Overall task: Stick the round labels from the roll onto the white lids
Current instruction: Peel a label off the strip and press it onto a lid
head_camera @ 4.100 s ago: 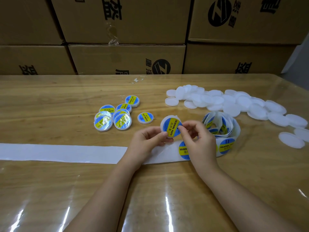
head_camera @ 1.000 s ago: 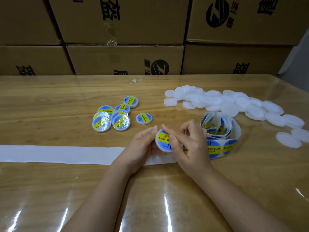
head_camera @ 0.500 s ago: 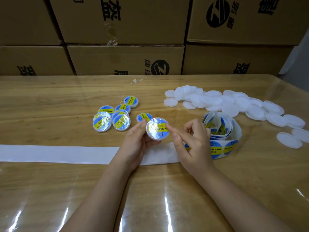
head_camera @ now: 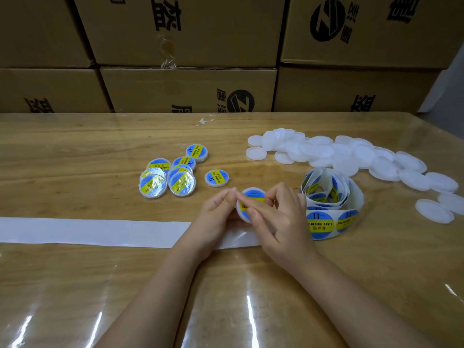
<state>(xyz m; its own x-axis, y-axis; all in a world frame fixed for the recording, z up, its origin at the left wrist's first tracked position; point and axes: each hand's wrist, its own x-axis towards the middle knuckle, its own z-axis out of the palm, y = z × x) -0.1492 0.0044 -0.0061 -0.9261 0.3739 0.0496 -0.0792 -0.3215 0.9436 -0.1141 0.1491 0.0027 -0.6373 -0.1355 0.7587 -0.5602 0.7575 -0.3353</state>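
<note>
A white lid bearing a blue and yellow round label (head_camera: 254, 197) is held upright above the table's middle. My left hand (head_camera: 216, 217) grips its left edge. The fingers of my right hand (head_camera: 278, 222) press across the label's face and curl round the lid's right side. The label roll (head_camera: 331, 202) stands just right of my right hand, with two labels facing me. A pile of bare white lids (head_camera: 351, 156) spreads across the back right. Several labelled lids (head_camera: 175, 174) lie in a cluster at centre left.
An empty white backing strip (head_camera: 88, 231) runs from the left edge under my hands. Stacked cardboard boxes (head_camera: 188, 89) wall off the table's far side. The wooden table (head_camera: 75, 285) carries a glossy clear cover.
The labelled lid came back down from the raised, face-up position half a second ago. My right fingers, which had drawn away, now lie across the label again.
</note>
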